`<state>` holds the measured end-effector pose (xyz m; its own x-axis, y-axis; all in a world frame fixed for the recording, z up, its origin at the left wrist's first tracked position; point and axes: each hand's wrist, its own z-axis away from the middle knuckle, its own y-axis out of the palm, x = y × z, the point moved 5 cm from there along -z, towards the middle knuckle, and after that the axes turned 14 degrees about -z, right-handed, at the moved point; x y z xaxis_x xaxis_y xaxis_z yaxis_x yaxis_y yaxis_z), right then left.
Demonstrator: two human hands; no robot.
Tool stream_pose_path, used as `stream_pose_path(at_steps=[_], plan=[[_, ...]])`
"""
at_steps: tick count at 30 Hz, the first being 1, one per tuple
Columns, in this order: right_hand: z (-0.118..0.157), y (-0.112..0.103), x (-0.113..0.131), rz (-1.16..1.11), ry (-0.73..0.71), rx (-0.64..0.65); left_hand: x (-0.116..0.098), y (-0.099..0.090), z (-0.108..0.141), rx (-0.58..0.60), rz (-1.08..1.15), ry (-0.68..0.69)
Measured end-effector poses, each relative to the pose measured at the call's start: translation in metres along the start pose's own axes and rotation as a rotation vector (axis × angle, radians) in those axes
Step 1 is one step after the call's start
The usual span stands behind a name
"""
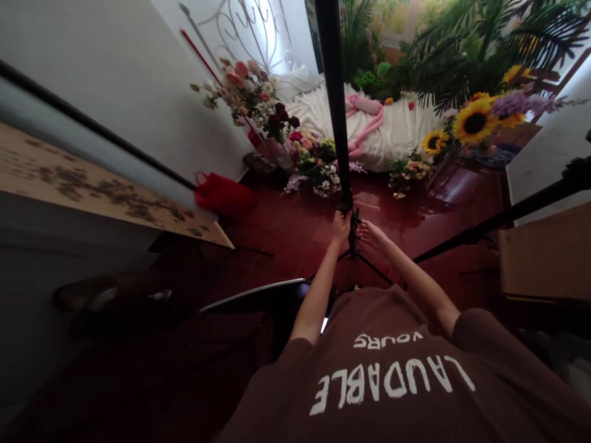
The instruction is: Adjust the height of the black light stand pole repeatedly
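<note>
Arms (pixel 316 292) extended; left hand (pixel 340 228) curled, right hand (pixel 372 234) just beside.

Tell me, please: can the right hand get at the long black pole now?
Probably yes: the right hand is close to the long black pole, with nothing visibly blocking it; the left hand holds the pole.

Stand (pixel 338 117) central, bag (pixel 224 195) left, sunflowers (pixel 475 122) right

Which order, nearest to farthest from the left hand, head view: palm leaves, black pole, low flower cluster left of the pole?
1. Black pole: in the left hand.
2. Low flower cluster: beyond the hand, slightly left.
3. Palm leaves: far back, mostly right.
</note>
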<state>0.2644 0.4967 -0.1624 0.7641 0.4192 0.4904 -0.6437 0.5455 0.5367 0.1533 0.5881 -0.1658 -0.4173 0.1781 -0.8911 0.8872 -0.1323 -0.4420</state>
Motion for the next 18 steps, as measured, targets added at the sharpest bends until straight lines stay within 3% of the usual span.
stream_pose_path(at_steps=[5, 10, 12, 18], plan=[[-0.002, 0.012, 0.005, -0.147, 0.170, 0.090, 0.004, 0.001, -0.001, -0.068, -0.031, 0.013], [-0.009, 0.021, 0.007, -0.250, 0.189, 0.086, 0.006, 0.005, 0.000, -0.078, -0.070, 0.022], [-0.014, 0.019, 0.008, -0.151, 0.074, 0.045, 0.003, 0.003, 0.001, -0.106, -0.110, 0.040], [-0.012, 0.008, 0.025, 0.529, -0.664, -0.026, -0.009, -0.008, 0.002, -0.198, -0.239, 0.058]])
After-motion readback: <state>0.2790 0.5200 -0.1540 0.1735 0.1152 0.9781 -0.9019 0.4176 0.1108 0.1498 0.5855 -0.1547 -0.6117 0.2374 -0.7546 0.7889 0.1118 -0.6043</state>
